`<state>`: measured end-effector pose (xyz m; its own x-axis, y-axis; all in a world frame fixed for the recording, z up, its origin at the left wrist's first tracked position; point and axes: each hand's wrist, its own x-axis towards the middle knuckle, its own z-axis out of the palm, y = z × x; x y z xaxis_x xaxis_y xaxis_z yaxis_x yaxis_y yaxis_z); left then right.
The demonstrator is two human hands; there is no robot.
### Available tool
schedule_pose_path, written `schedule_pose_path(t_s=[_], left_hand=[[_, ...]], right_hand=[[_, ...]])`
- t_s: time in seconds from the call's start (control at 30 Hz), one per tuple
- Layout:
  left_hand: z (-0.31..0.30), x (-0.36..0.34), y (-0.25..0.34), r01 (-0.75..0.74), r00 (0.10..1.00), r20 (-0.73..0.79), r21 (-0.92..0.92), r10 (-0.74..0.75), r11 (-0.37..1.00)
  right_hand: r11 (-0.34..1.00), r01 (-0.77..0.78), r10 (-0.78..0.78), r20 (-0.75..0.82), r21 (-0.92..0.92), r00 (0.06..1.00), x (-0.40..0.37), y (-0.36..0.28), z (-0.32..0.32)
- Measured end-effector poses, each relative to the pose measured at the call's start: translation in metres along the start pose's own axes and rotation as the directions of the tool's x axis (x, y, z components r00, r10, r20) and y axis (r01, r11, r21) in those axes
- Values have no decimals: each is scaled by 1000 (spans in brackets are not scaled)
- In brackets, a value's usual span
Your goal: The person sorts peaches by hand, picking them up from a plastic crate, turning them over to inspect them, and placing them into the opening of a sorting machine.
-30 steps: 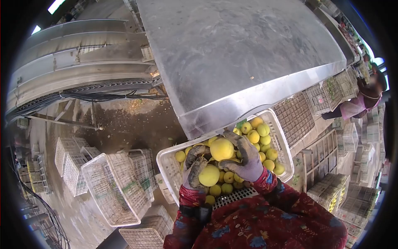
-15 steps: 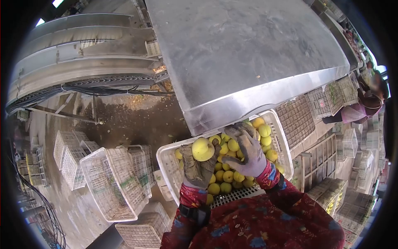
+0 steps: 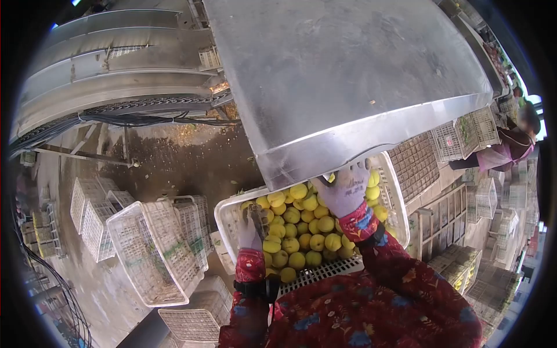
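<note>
Yellow peaches (image 3: 313, 226) fill a white plastic crate (image 3: 400, 211) in front of my body, below the metal table's edge. My left hand (image 3: 249, 232), in a pale, dirt-darkened glove, is at the crate's left end beside the fruit. Its fingers stretch forward, open, and I see no peach held in them. Over the far right part of the crate, my right hand (image 3: 346, 190) has its back up, with dark writing on the glove. The thumb stands apart from the fingers, which reach down among the peaches; their tips are partly hidden.
A large sheet-metal surface (image 3: 354, 75) overhangs the crate's far edge. White crates (image 3: 154, 252) stand on the floor at left, below a metal conveyor frame with cables (image 3: 168, 120). More crates (image 3: 455, 139) are stacked at right, where another person (image 3: 510, 145) stands.
The large peach held in my left hand is out of it, and that hand has moved left and down. My right hand has turned back-up and extended farther into the crate.
</note>
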<state>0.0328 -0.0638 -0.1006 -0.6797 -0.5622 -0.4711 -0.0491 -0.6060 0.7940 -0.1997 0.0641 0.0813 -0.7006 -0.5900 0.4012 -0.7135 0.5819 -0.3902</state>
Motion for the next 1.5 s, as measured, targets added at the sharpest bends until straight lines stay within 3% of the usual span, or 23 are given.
schedule_pose_path(t_s=[0.03,0.07,0.13,0.2,0.27,0.3,0.33,0.37,0.4,0.47,0.57,0.67,0.73,0.8,0.83,0.9,1.0,1.13,1.23,1.27,1.37,1.43,1.5], left_hand=[[-22,18,-35,-140,969,-167,248,184,959],[-8,12,-7,81,970,-212,738,116,670],[16,30,-1,237,967,-255,891,-4,388],[33,50,-15,339,939,-319,923,-131,183],[37,79,-55,426,881,-389,900,-270,93],[38,91,-67,475,851,-431,875,-301,88],[39,101,-79,525,816,-473,847,-332,81],[39,109,-91,573,778,-516,817,-359,69],[28,111,-113,533,831,-483,834,-275,144],[11,116,-146,465,883,-436,860,-172,211],[8,100,-136,458,889,-438,839,-134,294],[9,63,-75,393,917,-361,743,-171,542],[-53,65,-142,149,979,-202,557,-40,817],[-27,16,-91,225,972,-33,-128,-231,966],[-4,-11,-58,280,959,91,-464,-269,840],[31,-36,-18,204,958,276,-481,-73,852],[60,-51,2,232,918,396,-573,18,786],[86,-65,21,184,900,425,-575,99,797],[101,-68,38,199,916,391,-641,92,741],[110,-69,53,208,924,373,-677,85,706],[126,-80,101,57,981,190,-419,26,906],[129,-78,108,-41,969,208,-392,132,919],[118,-68,102,-77,933,296,-387,203,919]], right_hand=[[998,13,-13,5,-60,1000,3,9,23],[999,24,-23,19,-45,1000,4,13,28],[998,30,-34,71,54,997,7,21,16],[989,21,-1,-138,143,990,9,9,-9],[961,-114,100,66,250,993,-19,18,-17],[937,-193,147,172,290,974,-31,25,-17],[981,-114,53,353,154,934,-42,33,-10],[999,-10,-12,529,38,848,-55,45,3],[992,113,-46,689,-52,723,-67,57,20],[847,507,-244,732,-159,637,-89,66,64],[636,714,32,934,-294,356,-123,77,161],[810,552,13,947,-198,320,-102,68,156],[893,433,-8,956,-126,295,-80,55,136],[980,198,-61,927,-14,369,-69,49,101],[995,84,-88,910,58,405,-63,45,83],[934,-96,-224,773,345,594,-63,41,50],[789,-277,-238,689,548,684,-59,18,-1],[770,-181,-144,444,612,885,-68,0,-34],[848,-46,-133,296,529,946,-68,-4,-42],[837,-131,-43,303,531,952,-64,-3,-45],[773,-336,203,291,538,935,-34,-10,-54],[927,-87,41,133,365,990,-11,12,-17],[976,99,-125,129,193,984,10,36,15]])
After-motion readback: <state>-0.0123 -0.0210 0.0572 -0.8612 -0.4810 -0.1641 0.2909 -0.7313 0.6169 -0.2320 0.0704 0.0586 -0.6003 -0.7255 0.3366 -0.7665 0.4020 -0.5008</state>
